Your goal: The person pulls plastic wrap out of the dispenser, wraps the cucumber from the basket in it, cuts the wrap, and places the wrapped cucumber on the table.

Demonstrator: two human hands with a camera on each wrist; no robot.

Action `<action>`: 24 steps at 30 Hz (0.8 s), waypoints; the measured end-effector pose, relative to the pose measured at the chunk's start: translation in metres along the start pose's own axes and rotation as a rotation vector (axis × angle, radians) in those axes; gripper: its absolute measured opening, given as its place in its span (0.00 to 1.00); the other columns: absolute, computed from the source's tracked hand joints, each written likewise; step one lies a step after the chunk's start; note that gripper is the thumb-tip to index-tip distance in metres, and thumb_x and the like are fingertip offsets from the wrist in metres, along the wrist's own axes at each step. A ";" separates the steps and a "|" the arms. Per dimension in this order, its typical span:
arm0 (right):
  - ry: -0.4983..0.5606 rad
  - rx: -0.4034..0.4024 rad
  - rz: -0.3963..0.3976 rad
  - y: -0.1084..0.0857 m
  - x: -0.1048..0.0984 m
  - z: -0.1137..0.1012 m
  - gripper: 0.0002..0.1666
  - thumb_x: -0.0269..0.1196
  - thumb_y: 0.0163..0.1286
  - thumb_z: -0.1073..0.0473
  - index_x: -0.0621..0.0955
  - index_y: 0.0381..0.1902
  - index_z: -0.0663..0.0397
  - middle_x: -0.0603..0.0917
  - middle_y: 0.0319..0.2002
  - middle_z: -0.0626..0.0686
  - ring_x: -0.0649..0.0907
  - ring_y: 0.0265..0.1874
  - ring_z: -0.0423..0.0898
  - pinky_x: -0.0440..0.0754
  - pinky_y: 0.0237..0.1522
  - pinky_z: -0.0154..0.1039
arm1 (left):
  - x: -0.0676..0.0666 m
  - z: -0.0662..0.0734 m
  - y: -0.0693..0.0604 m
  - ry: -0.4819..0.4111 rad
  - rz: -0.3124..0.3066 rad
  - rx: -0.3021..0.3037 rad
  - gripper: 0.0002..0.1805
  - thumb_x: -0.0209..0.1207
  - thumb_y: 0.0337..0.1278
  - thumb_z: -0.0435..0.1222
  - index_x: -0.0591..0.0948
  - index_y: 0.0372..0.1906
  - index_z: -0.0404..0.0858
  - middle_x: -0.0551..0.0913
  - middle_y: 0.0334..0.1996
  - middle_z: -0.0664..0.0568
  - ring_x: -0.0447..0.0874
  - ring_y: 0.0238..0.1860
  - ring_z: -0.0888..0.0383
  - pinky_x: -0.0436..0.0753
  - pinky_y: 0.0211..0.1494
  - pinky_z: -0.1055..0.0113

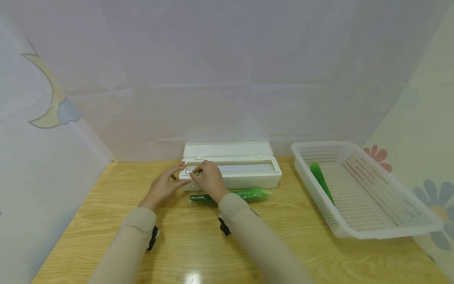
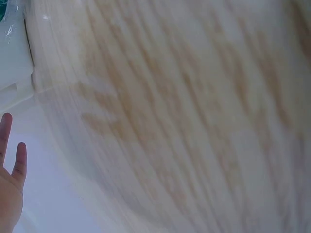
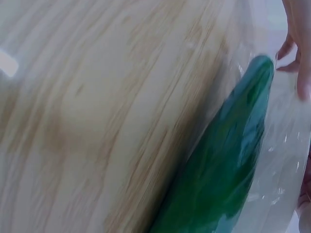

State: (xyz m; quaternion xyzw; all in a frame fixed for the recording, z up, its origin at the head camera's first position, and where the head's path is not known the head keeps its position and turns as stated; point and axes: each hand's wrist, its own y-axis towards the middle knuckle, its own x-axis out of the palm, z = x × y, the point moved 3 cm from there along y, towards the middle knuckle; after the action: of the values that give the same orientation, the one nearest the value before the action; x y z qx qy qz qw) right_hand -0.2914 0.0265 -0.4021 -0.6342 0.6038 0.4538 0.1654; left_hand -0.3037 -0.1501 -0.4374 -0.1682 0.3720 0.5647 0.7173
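Note:
A white box (image 1: 244,181) stands with its lid (image 1: 227,150) raised, a pale roll (image 1: 244,168) inside. My left hand (image 1: 164,186) is at its left end, fingers spread (image 2: 10,189). With thumb and fingertips, my right hand (image 1: 211,182) pinches a small green piece (image 1: 197,173) on the box's front rim, mostly hidden by the fingers. Before the box lies a green cucumber (image 1: 253,194) in clear film, partly behind the right hand. The right wrist view shows the cucumber (image 3: 218,165) large, clear film (image 3: 277,179) beside it, and some fingers at the right edge.
A white perforated basket (image 1: 383,197) stands on the wooden table (image 1: 184,244) at the right, with another green cucumber-like item (image 1: 320,181) against its left wall. A pale sheet (image 1: 227,79) hangs behind the table, with printed sheets at both sides.

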 end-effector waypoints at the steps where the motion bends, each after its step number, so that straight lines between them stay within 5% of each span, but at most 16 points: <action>1: -0.002 -0.001 0.002 -0.001 -0.002 0.002 0.09 0.70 0.65 0.53 0.89 0.36 0.53 0.83 0.36 0.48 0.80 0.36 0.43 0.80 0.39 0.33 | 0.000 0.000 0.000 0.004 0.003 0.005 0.37 0.64 0.59 0.56 0.70 0.72 0.50 0.63 0.74 0.58 0.76 0.50 0.52 0.77 0.40 0.59; 24: -0.014 -0.033 0.052 -0.017 -0.032 0.044 0.07 0.70 0.66 0.54 0.88 0.35 0.51 0.83 0.33 0.47 0.79 0.36 0.45 0.80 0.40 0.41 | 0.001 0.002 0.001 0.011 -0.010 -0.004 0.38 0.63 0.59 0.57 0.69 0.72 0.50 0.61 0.75 0.61 0.76 0.49 0.53 0.77 0.41 0.60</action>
State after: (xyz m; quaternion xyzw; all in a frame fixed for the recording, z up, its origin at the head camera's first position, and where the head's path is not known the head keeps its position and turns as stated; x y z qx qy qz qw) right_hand -0.2877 0.0831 -0.4065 -0.6175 0.6114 0.4724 0.1474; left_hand -0.3035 -0.1478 -0.4364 -0.1745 0.3739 0.5609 0.7177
